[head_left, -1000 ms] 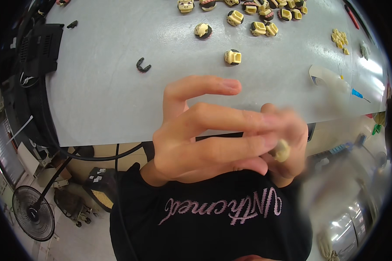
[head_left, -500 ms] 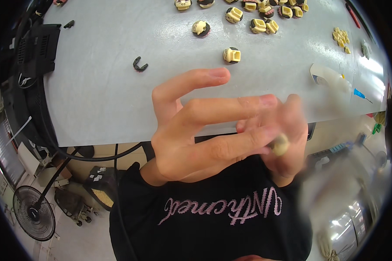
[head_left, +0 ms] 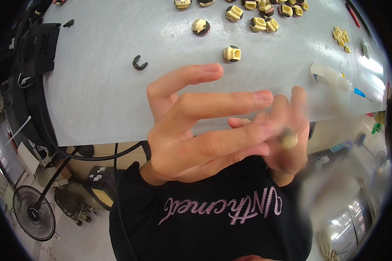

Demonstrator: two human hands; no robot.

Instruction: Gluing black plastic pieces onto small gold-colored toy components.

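Observation:
My left hand (head_left: 191, 135) hangs over the table's near edge, fingers spread and pointing right. Its lower fingertips come close to a small cream-and-dark piece (head_left: 290, 140), with no clear grip on it. That blurred piece lies against the fingers and palm of my right hand (head_left: 294, 152), which faces up with two fingertips raised. Part of the right hand is hidden behind the left fingers and a hazy smear. Beyond the hands sits a cream-and-black figurine head (head_left: 232, 54) with a square socket. A dark curved piece (head_left: 139, 63) lies to its left.
Several similar heads (head_left: 258, 24) are grouped at the far side of the grey table (head_left: 96, 95). Small cream parts (head_left: 340, 35) are heaped at the right, near a blue-hubbed dispensing needle (head_left: 360, 92). A black fan (head_left: 34, 213) stands on the floor at left.
My left hand has shifted slightly left and up. The small piece has moved a little right and up with my right hand, whose fingertips now show more clearly.

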